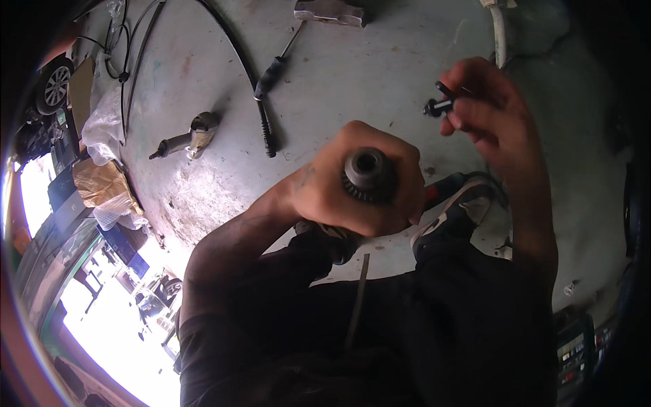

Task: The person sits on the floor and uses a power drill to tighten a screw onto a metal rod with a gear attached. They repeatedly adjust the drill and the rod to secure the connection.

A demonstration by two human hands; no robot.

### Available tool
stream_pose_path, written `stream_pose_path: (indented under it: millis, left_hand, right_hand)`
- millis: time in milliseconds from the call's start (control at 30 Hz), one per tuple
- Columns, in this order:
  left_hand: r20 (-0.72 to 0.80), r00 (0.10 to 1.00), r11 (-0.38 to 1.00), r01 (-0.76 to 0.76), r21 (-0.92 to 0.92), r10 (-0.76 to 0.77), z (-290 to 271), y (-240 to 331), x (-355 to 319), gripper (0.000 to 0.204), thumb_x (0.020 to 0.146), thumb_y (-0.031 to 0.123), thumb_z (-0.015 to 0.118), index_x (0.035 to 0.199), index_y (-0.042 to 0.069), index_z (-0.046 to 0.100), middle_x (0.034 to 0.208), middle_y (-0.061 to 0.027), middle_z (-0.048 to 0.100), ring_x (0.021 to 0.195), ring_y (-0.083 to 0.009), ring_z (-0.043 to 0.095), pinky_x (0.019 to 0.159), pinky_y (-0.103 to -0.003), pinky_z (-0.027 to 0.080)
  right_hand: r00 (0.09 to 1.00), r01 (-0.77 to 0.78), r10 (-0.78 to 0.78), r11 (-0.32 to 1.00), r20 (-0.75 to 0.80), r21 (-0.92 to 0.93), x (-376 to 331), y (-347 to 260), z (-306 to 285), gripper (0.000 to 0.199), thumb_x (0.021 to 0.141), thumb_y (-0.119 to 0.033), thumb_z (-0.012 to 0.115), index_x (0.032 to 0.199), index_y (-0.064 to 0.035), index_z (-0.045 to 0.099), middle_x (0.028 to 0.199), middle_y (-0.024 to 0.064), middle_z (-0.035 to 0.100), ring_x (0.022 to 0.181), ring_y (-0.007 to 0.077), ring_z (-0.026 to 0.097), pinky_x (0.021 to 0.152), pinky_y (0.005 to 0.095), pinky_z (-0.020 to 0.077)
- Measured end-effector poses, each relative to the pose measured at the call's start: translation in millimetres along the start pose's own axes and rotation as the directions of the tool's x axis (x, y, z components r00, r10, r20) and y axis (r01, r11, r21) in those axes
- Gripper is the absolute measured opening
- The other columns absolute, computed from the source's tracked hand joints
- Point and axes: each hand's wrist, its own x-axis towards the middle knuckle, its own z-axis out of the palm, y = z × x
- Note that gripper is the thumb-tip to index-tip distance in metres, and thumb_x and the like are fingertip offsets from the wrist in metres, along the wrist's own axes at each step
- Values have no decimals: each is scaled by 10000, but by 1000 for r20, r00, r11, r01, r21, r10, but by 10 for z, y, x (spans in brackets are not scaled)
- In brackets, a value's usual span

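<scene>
My left hand (352,176) is wrapped round a grey metal drill chuck (366,169), its round open end turned up and its toothed collar showing between the fingers. Beyond that hand, a red and dark part (441,190), likely the drill's body, shows near my right shoe; the rest is hidden. Up and to the right, my right hand (491,112) pinches a small black chuck key (441,105) between thumb and fingers. The key's toothed end points left, apart from the chuck.
On the grey floor (380,74) lie a hammer (330,12), a screwdriver (271,76), a black cable (237,57) and a metal tool (186,138). Clear plastic wrap (105,129) and brown paper (102,182) lie at the left. A thin strip (359,292) stands out between my legs.
</scene>
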Motion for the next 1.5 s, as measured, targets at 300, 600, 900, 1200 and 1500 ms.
stream_pose_path:
  millis: [300,600,900,1200,1500]
  left_hand:
    - [-5,979,967,199,-159,-202,27,60,21,146,646,8,680,771,-25,614,651,-106,618,661,-226,646,670,-345,538]
    - [-16,983,978,180,-105,-183,35,-12,-7,251,642,27,661,878,-57,640,751,-134,663,693,-200,637,649,-309,495]
    - [38,977,959,214,-185,-211,23,-77,-13,230,642,35,656,851,-59,634,738,-144,673,713,-216,653,671,-313,505]
    - [-282,949,982,170,86,-140,193,-83,22,154,693,50,687,817,-20,628,663,-28,583,636,-99,538,562,-292,427]
    - [-387,913,983,168,73,-127,379,-31,79,177,675,67,698,793,-31,611,670,-25,578,639,-88,523,547,-282,415]
  right_hand:
    - [791,596,-502,762,350,-254,-239,-117,472,211,883,43,642,1004,-55,501,1017,148,564,727,130,587,702,247,538]
    - [697,717,-580,576,421,-393,-339,-42,537,197,896,39,614,1030,-72,521,1024,170,551,773,192,582,743,384,555]
    - [426,889,-544,103,723,-447,-300,-68,407,299,836,17,644,1107,-53,542,1066,131,577,832,261,622,882,543,546]
    - [640,665,-697,290,324,-688,-472,194,454,317,842,174,587,1126,38,624,1051,171,712,943,295,718,834,385,611]
    - [518,673,-762,81,390,-735,-247,255,300,298,1028,-251,548,1008,38,616,944,163,682,798,308,684,678,362,547]
